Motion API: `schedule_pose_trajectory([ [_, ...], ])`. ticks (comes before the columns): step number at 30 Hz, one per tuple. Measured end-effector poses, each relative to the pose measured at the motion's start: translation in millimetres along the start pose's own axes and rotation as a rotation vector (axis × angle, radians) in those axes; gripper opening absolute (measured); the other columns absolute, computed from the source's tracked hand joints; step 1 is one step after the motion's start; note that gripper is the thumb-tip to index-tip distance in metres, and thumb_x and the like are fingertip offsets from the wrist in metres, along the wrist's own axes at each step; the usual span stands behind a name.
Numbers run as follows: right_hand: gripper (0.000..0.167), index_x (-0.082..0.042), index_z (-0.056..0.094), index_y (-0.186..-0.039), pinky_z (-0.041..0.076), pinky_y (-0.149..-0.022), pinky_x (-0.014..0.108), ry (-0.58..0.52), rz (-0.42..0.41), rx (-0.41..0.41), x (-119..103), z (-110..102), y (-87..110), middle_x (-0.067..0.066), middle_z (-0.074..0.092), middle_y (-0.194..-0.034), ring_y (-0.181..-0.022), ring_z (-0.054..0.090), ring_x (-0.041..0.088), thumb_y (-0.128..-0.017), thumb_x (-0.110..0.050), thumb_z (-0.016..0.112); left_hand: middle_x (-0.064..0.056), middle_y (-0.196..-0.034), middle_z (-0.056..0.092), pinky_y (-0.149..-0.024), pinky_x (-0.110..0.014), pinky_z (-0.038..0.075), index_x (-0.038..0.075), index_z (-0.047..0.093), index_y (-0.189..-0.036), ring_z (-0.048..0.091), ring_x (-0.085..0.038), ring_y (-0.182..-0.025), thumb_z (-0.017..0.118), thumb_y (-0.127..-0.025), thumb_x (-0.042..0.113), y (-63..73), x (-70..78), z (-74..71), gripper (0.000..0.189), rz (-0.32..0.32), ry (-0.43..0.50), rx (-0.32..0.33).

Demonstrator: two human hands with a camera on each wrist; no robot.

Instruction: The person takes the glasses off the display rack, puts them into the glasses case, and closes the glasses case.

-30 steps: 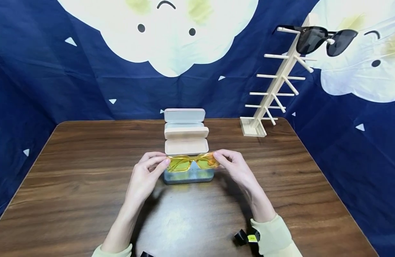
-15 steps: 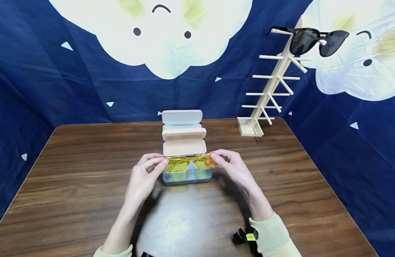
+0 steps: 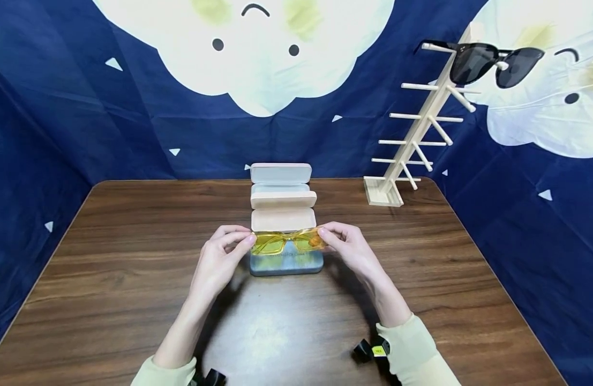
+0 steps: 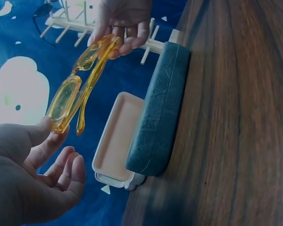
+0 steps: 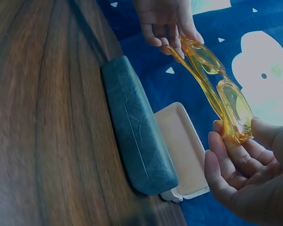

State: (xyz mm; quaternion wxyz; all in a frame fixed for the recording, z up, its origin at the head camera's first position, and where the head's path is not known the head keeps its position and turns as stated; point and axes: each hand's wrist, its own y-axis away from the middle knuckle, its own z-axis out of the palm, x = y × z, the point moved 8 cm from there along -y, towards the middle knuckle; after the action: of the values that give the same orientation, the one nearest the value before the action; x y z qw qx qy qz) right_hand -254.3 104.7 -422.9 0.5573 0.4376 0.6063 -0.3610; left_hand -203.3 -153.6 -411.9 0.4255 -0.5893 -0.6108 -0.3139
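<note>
Yellow see-through glasses (image 3: 273, 244) are held level between my two hands, temples folded behind the lenses. My left hand (image 3: 219, 264) pinches one end of the frame between thumb and fingertips. At the other end, my right hand (image 3: 354, 253) pinches the opposite corner. Beneath the glasses, apart from them, a closed blue-green glasses case (image 3: 286, 266) lies on the table. In the left wrist view its wrinkled surface (image 4: 162, 108) shows clearly, and both temples of the glasses (image 4: 66, 101) hang crossed over each other.
Behind the blue-green case stand open pale cases (image 3: 283, 220) in a row toward the back edge. A wooden peg rack (image 3: 412, 131) rises at the back right, with black sunglasses (image 3: 474, 61) on its top pegs. Brown wooden table (image 3: 132, 279) surrounds them; blue cloth (image 3: 132, 134) hangs behind.
The head view swings slightly left, then back right. Both hands keep their pinch on the yellow glasses, which are raised very slightly over the case.
</note>
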Motion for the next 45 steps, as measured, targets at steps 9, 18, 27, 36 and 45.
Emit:
schedule_pose_trajectory([
  [9, 0.028, 0.013, 0.067, -0.115, 0.062, -0.088, 0.049, 0.094, -0.001, 0.016, -3, -9, -12.6, 0.003, 0.074, -0.095, -0.082, 0.068, 0.002, -0.104, -0.011, 0.06, -0.006, -0.122, 0.07, -0.092, -0.022, 0.054, 0.005, 0.08, -0.107, 0.063, -0.013, -0.11, 0.072, -0.098, 0.025, -14.0, 1.3, 1.4, 0.023, 0.053, -0.028, -0.022],
  [18, 0.027, 0.013, 0.067, -0.113, 0.059, -0.092, 0.058, 0.174, -0.02, -0.007, -2, -10, -28.2, 0.017, 0.073, -0.102, -0.083, 0.067, 0.002, -0.104, -0.011, 0.059, -0.011, -0.124, 0.07, -0.101, -0.043, 0.052, 0.004, 0.079, -0.109, 0.063, -0.024, -0.118, 0.071, -0.098, 0.024, -31.6, -0.6, 1.2, 0.025, 0.077, -0.068, -0.047],
  [27, 0.028, 0.011, 0.069, -0.113, 0.063, -0.087, 0.042, 0.226, -0.003, 0.03, 2, -20, -44.0, 0.018, 0.07, -0.105, -0.084, 0.063, 0.005, -0.102, -0.014, 0.063, -0.011, -0.125, 0.069, -0.101, -0.042, 0.05, 0.004, 0.079, -0.111, 0.063, -0.028, -0.121, 0.07, -0.099, 0.026, -52.4, -1.6, 5.2, 0.027, 0.058, -0.098, -0.09],
  [36, 0.026, 0.005, 0.074, -0.112, 0.063, -0.088, 0.04, 0.277, 0.032, 0.073, 9, -29, -61.0, 0.007, 0.073, -0.095, -0.085, 0.063, 0.006, -0.1, -0.018, 0.069, -0.012, -0.125, 0.069, -0.1, -0.04, 0.048, 0.007, 0.08, -0.109, 0.063, -0.029, -0.119, 0.069, -0.099, 0.031, -65.7, -11.6, 11.7, 0.028, 0.037, -0.143, -0.12],
  [45, 0.028, 0.002, 0.076, -0.111, 0.059, -0.093, 0.047, 0.298, 0.066, 0.118, 19, -32, -73.9, 0.005, 0.076, -0.098, -0.089, 0.065, 0.008, -0.098, -0.022, 0.071, -0.014, -0.12, 0.07, -0.098, -0.046, 0.05, 0.007, 0.081, -0.106, 0.063, -0.03, -0.116, 0.07, -0.098, 0.035, -78.5, -18.2, 13.2, 0.032, 0.014, -0.22, -0.11],
])
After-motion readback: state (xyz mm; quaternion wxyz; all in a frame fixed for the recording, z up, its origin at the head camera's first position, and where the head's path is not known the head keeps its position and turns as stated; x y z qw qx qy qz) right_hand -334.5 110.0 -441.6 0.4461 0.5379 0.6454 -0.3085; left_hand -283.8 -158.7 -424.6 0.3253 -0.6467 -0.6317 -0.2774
